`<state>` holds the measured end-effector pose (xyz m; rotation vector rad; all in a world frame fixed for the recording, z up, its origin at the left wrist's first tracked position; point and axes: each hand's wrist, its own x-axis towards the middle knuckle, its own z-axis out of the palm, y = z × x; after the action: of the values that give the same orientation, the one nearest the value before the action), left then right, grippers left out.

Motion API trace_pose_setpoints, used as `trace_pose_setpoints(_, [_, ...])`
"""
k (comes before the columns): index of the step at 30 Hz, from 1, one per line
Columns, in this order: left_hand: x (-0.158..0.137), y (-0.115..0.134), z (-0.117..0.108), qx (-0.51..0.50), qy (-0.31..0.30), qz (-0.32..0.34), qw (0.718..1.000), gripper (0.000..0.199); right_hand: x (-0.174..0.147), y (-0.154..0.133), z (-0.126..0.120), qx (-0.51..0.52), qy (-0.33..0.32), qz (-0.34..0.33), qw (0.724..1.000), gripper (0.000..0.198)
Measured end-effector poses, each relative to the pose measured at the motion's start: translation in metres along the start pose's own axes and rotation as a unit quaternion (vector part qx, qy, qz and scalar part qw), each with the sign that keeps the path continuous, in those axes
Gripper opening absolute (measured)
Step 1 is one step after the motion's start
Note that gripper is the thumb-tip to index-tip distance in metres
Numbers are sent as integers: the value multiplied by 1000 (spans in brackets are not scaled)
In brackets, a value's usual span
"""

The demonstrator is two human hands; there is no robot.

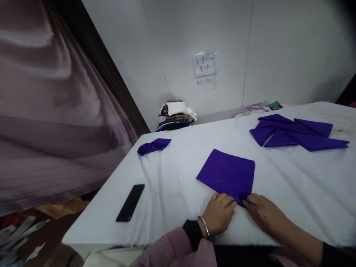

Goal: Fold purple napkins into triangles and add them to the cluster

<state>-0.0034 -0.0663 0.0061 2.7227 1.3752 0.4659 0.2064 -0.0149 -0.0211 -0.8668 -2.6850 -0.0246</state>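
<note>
A purple cloth napkin [226, 171] lies flat on the white-covered table, turned so that one corner points toward me. At that near corner my left hand [219, 212] has its fingers curled down on the cloth's edge. My right hand [260, 211] pinches the same corner from the other side, thumb and fingertips pressed together. Between the two hands the cloth looks slightly bunched. The fingertips partly cover the near edge.
A rolled purple napkin [154, 145] lies at the table's far left, with a black phone [130, 203] nearer me. Several folded purple napkins [294, 131] overlap at the right. Stacked cloths [176, 115] stand beyond the far edge, below a paper sign [205, 70]. A pinkish curtain [55, 111] hangs left.
</note>
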Motion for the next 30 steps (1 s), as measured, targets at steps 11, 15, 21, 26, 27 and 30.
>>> trace_pose_setpoints(11, [3, -2, 1, -9, -37, -10, 999, 26, 52, 3, -36, 156, 26, 35, 987, 35])
trace_pose_setpoints(15, [4, -1, -1, -18, -38, -13, 999, 34, 89, 11, -11, 187, -50, 18, 981, 56])
trace_pose_setpoints(21, [3, -2, -2, -13, -60, -22, 998, 25, 95, 32, 20, 151, -131, 27, 979, 66])
trace_pose_setpoints(26, [2, -4, -1, -28, -46, -18, 998, 30, 101, 47, 19, 128, -110, 71, 983, 65])
trace_pose_setpoints(27, [2, -5, 0, -29, -44, -15, 998, 30, 102, 51, 20, 107, -101, 86, 985, 66])
trace_pose_setpoints(30, [2, -6, 0, -35, -43, -11, 998, 30, 105, 64, 27, 57, -102, 118, 986, 71])
